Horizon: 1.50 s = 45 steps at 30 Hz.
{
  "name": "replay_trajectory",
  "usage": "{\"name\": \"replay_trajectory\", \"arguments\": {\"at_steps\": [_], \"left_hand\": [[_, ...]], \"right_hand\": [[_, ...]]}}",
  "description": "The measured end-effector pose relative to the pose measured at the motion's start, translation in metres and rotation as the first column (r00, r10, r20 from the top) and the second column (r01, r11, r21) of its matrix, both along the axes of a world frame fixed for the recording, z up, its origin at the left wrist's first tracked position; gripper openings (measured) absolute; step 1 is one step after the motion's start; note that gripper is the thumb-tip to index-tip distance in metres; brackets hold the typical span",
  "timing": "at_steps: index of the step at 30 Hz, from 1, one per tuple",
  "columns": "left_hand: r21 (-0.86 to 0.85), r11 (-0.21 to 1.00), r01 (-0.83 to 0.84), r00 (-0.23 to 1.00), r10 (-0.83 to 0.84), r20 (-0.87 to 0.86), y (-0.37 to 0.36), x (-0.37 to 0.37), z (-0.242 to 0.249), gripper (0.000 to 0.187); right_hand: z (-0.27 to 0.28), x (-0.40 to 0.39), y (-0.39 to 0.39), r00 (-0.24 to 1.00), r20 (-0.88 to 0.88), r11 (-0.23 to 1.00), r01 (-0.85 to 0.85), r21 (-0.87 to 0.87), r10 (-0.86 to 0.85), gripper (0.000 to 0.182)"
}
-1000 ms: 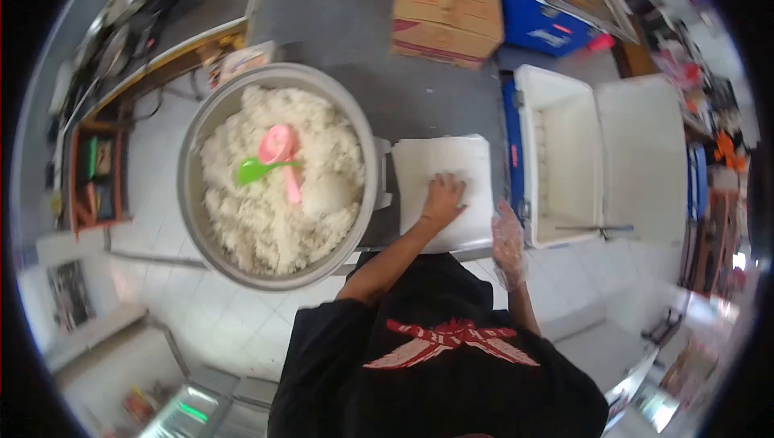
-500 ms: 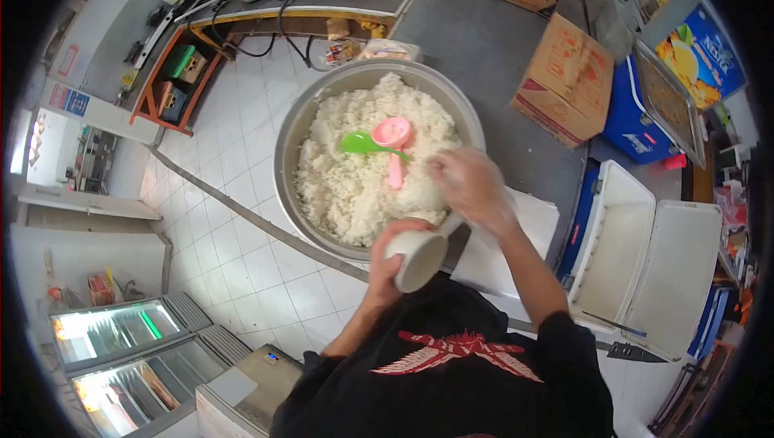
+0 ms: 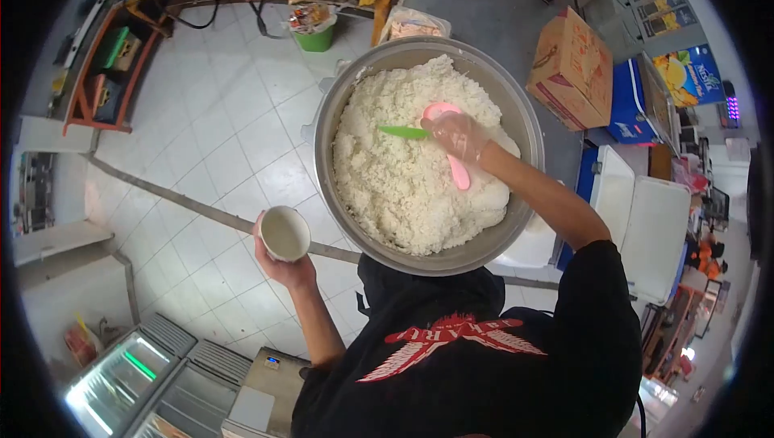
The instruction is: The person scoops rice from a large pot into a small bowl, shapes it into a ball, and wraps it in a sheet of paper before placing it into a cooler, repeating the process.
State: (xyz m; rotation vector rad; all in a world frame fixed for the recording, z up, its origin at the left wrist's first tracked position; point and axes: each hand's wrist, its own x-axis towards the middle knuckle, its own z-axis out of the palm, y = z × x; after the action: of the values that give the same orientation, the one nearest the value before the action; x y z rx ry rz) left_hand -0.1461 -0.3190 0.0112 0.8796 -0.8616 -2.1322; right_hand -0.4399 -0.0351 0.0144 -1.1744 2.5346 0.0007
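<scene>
A large metal pot [image 3: 325,166] holds a heap of white cooked rice [image 3: 397,188]. My right hand [image 3: 463,138], in a clear plastic glove, is over the rice with its fingers closed on the handle end of a green spoon [image 3: 401,131]. Under that hand lies a pink scoop [image 3: 459,174], partly covered by it, its handle pointing down towards me. Left of the pot, my left hand [image 3: 276,267] grips a white bowl [image 3: 285,233] by its side. The bowl's mouth faces up, and I see no rice in it.
Behind the pot sits a clear container [image 3: 417,25]. A cardboard box [image 3: 572,69], a blue cooler [image 3: 633,107] and an open white cooler [image 3: 614,188] are on the right. A green bin [image 3: 314,37] stands on the tiled floor [image 3: 234,116]; glass-topped freezers [image 3: 133,369] are at lower left.
My left hand has carried the bowl left, away from the pot, and turned its mouth upward. My right hand has moved from the pot's right side onto the green spoon. The view has shifted.
</scene>
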Motion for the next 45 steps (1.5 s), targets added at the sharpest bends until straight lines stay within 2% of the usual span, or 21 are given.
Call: {"name": "replay_trajectory", "arguments": {"at_steps": [2,3,6,7,8,10,11,12,15,18,24,27,28,30,36,40,41,42,45], "left_hand": [[0.078,0.996,0.043,0.998,-0.047,0.042,-0.014,-0.014,-0.019,0.05],[0.065,0.996,0.062,0.996,-0.066,0.067,-0.015,-0.02,-0.025,0.05],[0.152,0.986,0.07,0.989,-0.088,0.117,-0.015,-0.033,-0.047,0.048],[0.171,0.982,0.085,0.99,-0.102,0.098,-0.012,-0.034,-0.052,0.046],[0.197,0.976,0.095,0.988,-0.116,0.1,-0.01,-0.033,-0.059,0.046],[0.248,0.962,0.114,0.985,-0.142,0.099,-0.004,-0.033,-0.074,0.045],[0.252,0.961,0.115,0.982,-0.148,0.117,-0.001,-0.031,-0.082,0.048],[0.255,0.96,0.111,0.98,-0.148,0.131,0.003,-0.03,-0.085,0.047],[0.269,0.956,0.115,0.974,-0.161,0.156,0.011,-0.026,-0.091,0.046],[0.293,0.947,0.131,0.972,-0.18,0.15,0.021,-0.019,-0.095,0.046],[0.329,0.941,0.076,0.979,-0.133,0.156,0.041,-0.009,-0.105,0.053],[0.319,0.946,0.065,0.981,-0.119,0.151,0.048,0.0,-0.112,0.055],[0.321,0.945,0.066,0.981,-0.121,0.153,0.049,0.003,-0.113,0.051],[0.325,0.943,0.069,0.98,-0.125,0.154,0.053,0.005,-0.113,0.044],[0.29,0.949,0.12,0.981,-0.159,0.114,0.061,0.004,-0.118,0.043],[0.241,0.958,0.153,0.977,-0.183,0.108,0.065,-0.005,-0.119,0.042],[0.248,0.955,0.161,0.975,-0.192,0.108,0.065,-0.006,-0.116,0.042],[0.254,0.953,0.167,0.974,-0.198,0.105,0.065,-0.008,-0.114,0.042],[0.247,0.954,0.169,0.977,-0.196,0.089,0.065,-0.01,-0.107,0.042]], "right_hand": [[-0.01,-0.012,0.014,0.994,0.0,0.981,-0.11,-0.163,0.111,0.035],[-0.016,-0.018,0.02,0.985,-0.008,0.955,-0.167,-0.246,0.17,0.037],[-0.006,-0.027,0.004,0.977,0.202,0.992,-0.081,0.094,0.06,0.04],[-0.028,-0.032,0.009,0.927,0.375,0.987,0.048,-0.154,0.014,0.036],[-0.068,-0.036,0.02,0.841,0.541,0.906,0.216,-0.364,0.017,0.033],[-0.061,-0.033,0.007,0.893,0.437,0.952,0.036,-0.304,0.106,0.026],[-0.004,-0.018,-0.032,0.949,0.193,0.963,-0.263,0.048,0.25,0.021],[0.027,-0.009,-0.056,0.886,0.01,0.79,-0.418,0.448,0.463,0.017],[0.019,-0.008,-0.054,0.634,-0.236,0.676,-0.681,0.283,0.737,0.007],[0.037,0.0,-0.057,0.615,-0.017,0.576,-0.727,0.374,0.788,0.008],[0.042,0.007,-0.063,0.775,0.258,0.691,-0.631,0.352,0.577,0.013],[0.022,-0.001,-0.062,0.759,0.441,0.627,-0.647,0.434,0.479,0.013],[0.006,-0.006,-0.055,0.683,0.465,0.53,-0.73,0.431,0.563,0.013],[-0.015,-0.01,-0.037,0.632,0.519,0.48,-0.774,0.412,0.575,0.012],[-0.051,-0.001,-0.003,0.672,0.579,0.622,-0.71,0.33,0.461,0.01],[-0.059,0.003,0.007,0.717,0.58,0.754,-0.608,0.248,0.387,0.011],[-0.048,0.008,0.002,0.727,0.601,0.797,-0.557,0.231,0.333,0.012],[-0.036,0.012,-0.005,0.732,0.672,0.857,-0.415,0.306,0.114,0.018],[0.006,0.037,-0.025,0.669,0.741,0.866,-0.333,0.372,-0.06,0.038]]}}
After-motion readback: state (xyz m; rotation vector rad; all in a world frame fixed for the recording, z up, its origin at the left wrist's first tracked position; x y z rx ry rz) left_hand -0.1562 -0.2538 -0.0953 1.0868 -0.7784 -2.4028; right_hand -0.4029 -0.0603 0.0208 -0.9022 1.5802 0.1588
